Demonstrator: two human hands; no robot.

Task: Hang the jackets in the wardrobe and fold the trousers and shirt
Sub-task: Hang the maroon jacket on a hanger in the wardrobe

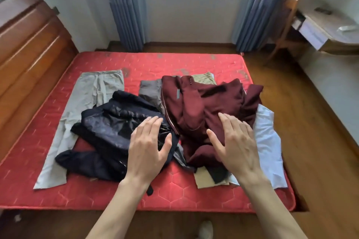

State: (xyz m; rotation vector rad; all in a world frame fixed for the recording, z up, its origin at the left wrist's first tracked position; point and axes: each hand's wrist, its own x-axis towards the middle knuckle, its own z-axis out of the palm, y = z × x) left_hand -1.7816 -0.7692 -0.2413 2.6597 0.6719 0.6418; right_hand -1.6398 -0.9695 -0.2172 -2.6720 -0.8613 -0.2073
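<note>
Red mattress (136,59) holds all the clothes, crumpled maroon jacket (204,102) right of centre directly under spread, empty right hand (236,143), black jacket (108,128) heaped left under flat-fingered, empty left hand (148,145), each hand nearest its own jacket, grey trousers (81,114) flat far left.

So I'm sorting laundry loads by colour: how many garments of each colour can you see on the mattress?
Dark navy: 1, the jacket
Maroon: 1, the jacket
Light grey: 1, the trousers
Dark grey: 1, the trousers
Khaki: 1, a garment mostly hidden under the maroon jacket
Light blue: 1, the shirt
Total: 6 visible
</note>
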